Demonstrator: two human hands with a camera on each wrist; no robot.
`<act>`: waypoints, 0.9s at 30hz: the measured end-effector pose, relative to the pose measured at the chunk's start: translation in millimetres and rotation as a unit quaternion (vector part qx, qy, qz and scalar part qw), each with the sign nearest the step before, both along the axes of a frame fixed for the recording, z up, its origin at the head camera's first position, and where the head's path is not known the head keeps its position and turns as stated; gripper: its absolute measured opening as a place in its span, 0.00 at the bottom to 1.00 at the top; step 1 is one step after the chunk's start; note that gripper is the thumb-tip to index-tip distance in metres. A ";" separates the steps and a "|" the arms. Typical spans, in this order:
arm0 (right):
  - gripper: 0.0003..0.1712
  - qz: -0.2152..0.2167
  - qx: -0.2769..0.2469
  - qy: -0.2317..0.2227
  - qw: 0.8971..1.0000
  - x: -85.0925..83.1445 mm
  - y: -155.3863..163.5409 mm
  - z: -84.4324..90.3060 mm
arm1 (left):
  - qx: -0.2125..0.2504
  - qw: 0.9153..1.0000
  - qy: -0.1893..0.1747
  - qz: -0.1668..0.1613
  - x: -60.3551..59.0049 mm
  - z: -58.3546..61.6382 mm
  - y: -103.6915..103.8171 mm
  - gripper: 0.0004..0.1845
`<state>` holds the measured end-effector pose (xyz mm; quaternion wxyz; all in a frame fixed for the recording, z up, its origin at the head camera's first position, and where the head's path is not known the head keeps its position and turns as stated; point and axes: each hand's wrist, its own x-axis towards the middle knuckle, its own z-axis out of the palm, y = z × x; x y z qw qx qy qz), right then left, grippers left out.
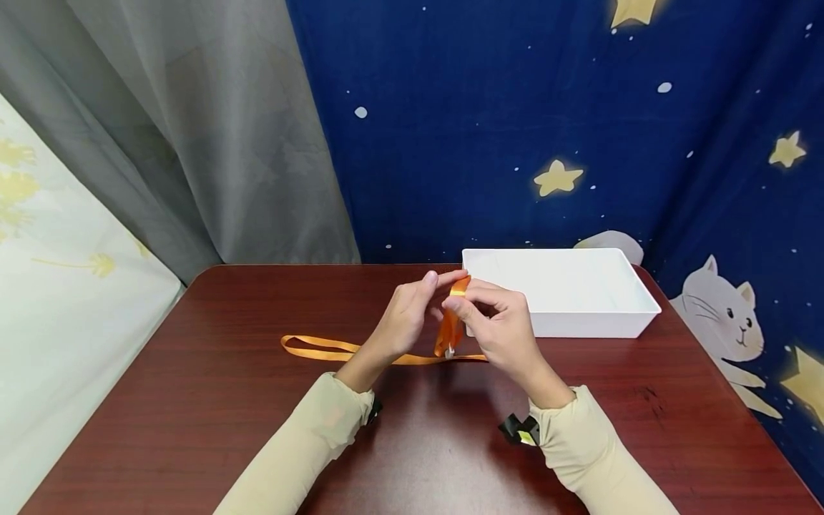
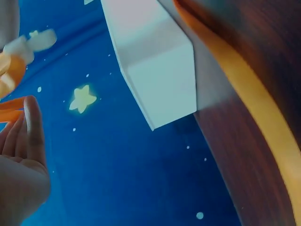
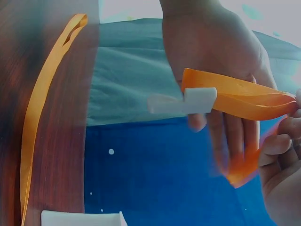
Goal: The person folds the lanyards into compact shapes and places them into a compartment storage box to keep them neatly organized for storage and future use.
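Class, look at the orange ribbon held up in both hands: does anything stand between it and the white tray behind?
Nothing visible does. The left hand and right hand pinch the orange ribbon just in front of the white tray, whose near rim is unobstructed; only bare table lies around.

both forearms raised and angled inward; left hand and right hand meet fingertip to fingertip, fingers curled in a pinch

Left hand beside orange ribbon (blurred); white tray sits on the table.
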<state>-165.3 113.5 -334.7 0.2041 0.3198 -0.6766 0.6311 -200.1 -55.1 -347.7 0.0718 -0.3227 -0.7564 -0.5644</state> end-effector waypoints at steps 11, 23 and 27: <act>0.08 0.001 -0.031 -0.010 0.999 -3.2 3.1 4.4 | 0.031 0.997 -0.024 -0.065 2.6 -8.9 5.5 0.34; 0.10 -0.050 -0.039 0.010 0.998 -11.8 11.6 8.2 | -0.002 1.000 0.004 -0.023 8.5 -19.6 1.4 0.21; 0.10 -0.073 -0.046 0.004 0.996 -13.8 14.2 8.8 | 0.005 0.999 -0.001 -0.032 12.0 -24.5 1.5 0.12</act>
